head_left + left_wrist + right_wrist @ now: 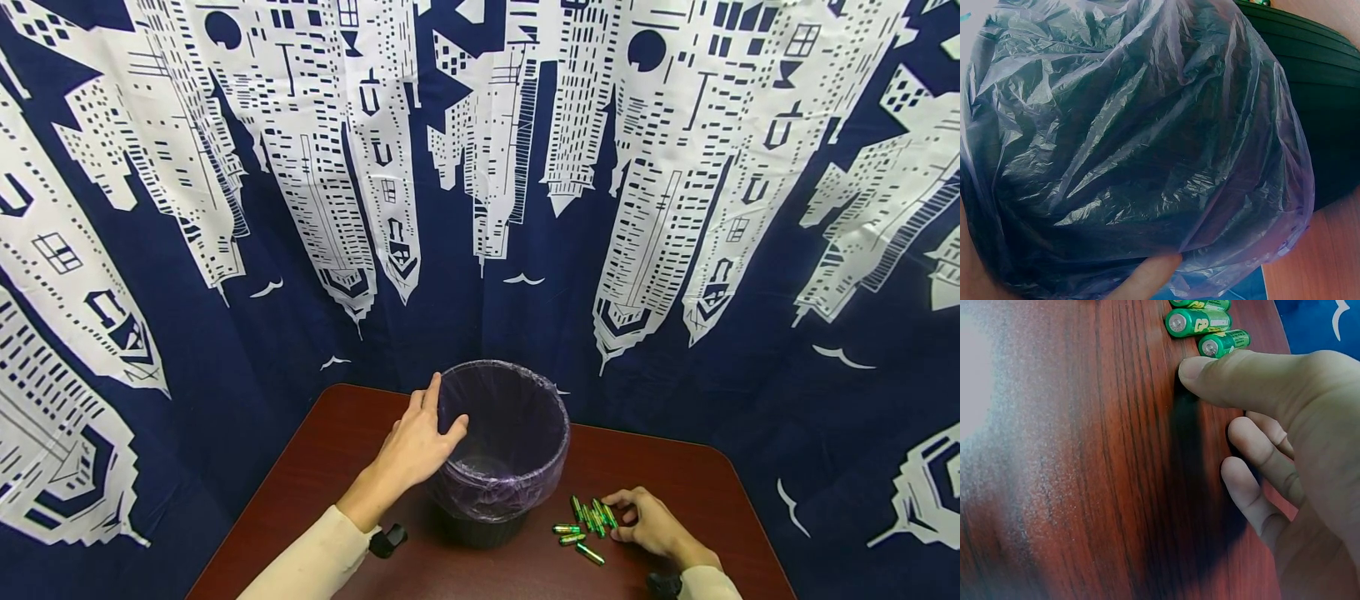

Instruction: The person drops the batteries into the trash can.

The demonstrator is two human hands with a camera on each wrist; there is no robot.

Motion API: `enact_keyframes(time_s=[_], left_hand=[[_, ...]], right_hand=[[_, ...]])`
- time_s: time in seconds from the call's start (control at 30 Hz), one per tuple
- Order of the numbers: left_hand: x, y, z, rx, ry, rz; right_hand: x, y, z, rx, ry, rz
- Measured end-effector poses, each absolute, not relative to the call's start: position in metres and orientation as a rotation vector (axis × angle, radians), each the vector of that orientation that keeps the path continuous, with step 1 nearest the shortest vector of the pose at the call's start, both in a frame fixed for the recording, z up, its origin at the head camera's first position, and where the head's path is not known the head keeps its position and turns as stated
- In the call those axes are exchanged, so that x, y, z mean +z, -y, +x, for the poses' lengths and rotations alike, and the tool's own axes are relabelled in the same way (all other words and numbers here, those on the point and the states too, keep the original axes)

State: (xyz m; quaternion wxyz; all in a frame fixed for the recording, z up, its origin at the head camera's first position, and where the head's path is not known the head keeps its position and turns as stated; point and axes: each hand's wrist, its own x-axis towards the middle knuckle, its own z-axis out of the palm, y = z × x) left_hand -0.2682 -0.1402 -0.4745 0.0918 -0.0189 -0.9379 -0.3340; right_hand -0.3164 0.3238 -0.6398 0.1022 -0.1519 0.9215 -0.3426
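Note:
A dark trash bin stands on the table, lined with a thin purplish plastic bag folded over its rim. My left hand lies at the bin's left rim, fingers stretched out along it and thumb reaching over the opening. One of its fingers shows against the bag in the left wrist view. Right of the bin lies a group of green batteries. My right hand is at their right side, fingertips beside the end battery, thumb extended and other fingers loosely bent.
Three batteries lie apart from the row, nearer the front. The reddish-brown wooden table has a rounded far corner. Behind it hangs a navy curtain with white buildings printed upside down.

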Motion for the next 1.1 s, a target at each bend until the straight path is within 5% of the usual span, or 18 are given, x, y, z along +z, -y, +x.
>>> enact_keyframes(time_s=[1.1], left_hand=[[-0.474,0.141,-0.267,-1.005,2.787,-0.06]], right_hand=[[-0.624,-0.331,-0.313,-1.093,-2.784,-0.346]])
